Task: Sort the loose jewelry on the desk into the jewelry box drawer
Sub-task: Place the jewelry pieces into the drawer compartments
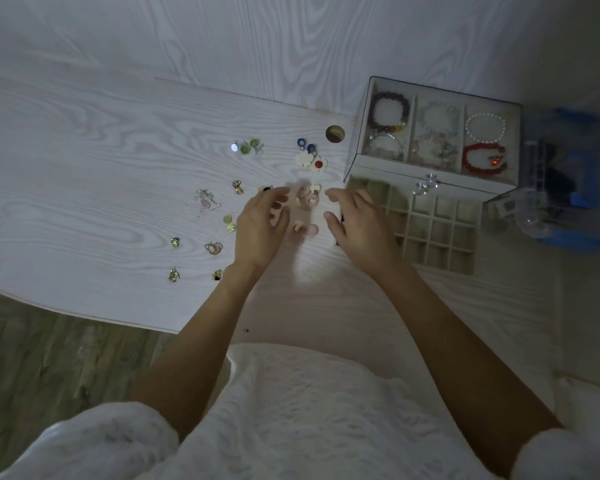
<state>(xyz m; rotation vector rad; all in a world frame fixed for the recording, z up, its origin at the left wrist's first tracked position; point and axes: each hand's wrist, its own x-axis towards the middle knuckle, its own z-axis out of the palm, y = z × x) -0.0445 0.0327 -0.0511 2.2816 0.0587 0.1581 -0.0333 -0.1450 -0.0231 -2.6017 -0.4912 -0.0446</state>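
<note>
At frame centre, the left hand (260,226) and right hand (361,225) hover with each grip apart, empty, flanking pink earrings (305,211) on the tabletop (84,202). The drawer (430,230) sits open, centre-right. Dim light risks fumbling small pieces into wrong compartments.

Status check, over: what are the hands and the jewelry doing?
Both hands open, empty. Loose jewelry on desk. Drawer pulled out, compartments look empty. Nothing blocking.
</note>
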